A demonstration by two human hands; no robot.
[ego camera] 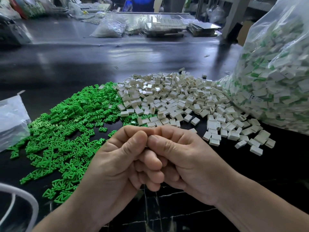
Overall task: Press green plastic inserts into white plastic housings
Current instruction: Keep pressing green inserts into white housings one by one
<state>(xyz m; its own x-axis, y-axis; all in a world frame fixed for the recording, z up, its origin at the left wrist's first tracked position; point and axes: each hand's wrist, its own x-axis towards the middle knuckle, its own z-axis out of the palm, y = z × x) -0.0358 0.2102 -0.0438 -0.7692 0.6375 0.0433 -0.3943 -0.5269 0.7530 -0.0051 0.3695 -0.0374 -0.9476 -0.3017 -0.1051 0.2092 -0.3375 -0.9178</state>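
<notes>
My left hand (pixel 120 158) and my right hand (pixel 182 158) meet in front of me above the dark table. Their fingers are curled and both thumbs press side by side against the forefingers. They pinch a small part that is hidden between the fingertips. A wide heap of green plastic inserts (pixel 66 124) lies to the left of my hands. Beyond and to the right spreads a heap of white plastic housings (pixel 180 101).
A big clear bag (pixel 275 72) full of white housings with green inserts stands at the right. A smaller clear bag (pixel 11 119) lies at the left edge, and a white cable (pixel 25 198) curves at the lower left. More bags and trays (pixel 165 29) sit at the table's far side.
</notes>
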